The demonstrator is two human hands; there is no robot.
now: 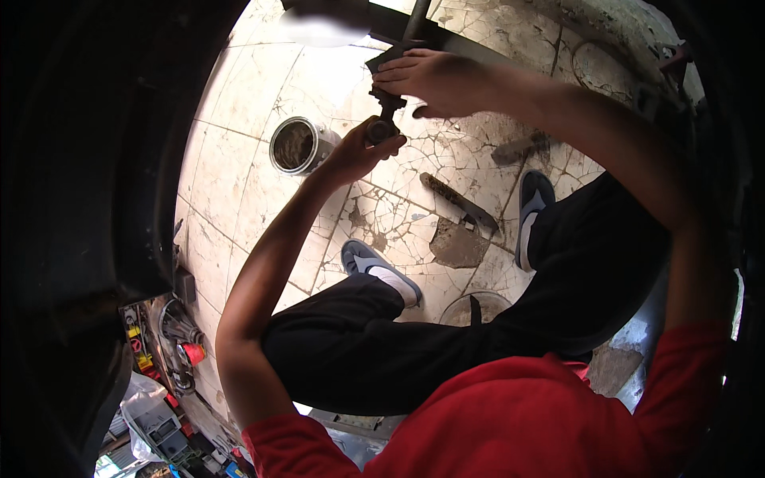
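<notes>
My left hand [355, 153] is closed around the round end of a dark metal joint [388, 107], with fingers and thumb on either side of it. Above it, the joint runs into a dark bracket-like part at the end of a metal rod [416, 22]. My right hand [442, 81] reaches in from the right. Its fingers lie stretched out across the bracket-like part, and the thumb stands apart below. The undersides of the right fingers are hidden.
A metal can [296, 146] with brown residue inside stands left of my left hand. A long dirty tool [458, 201] lies on the cracked tile floor [239, 171] near my feet. A dark beam [466, 46] crosses overhead. Tools and boxes [163, 422] crowd the lower left.
</notes>
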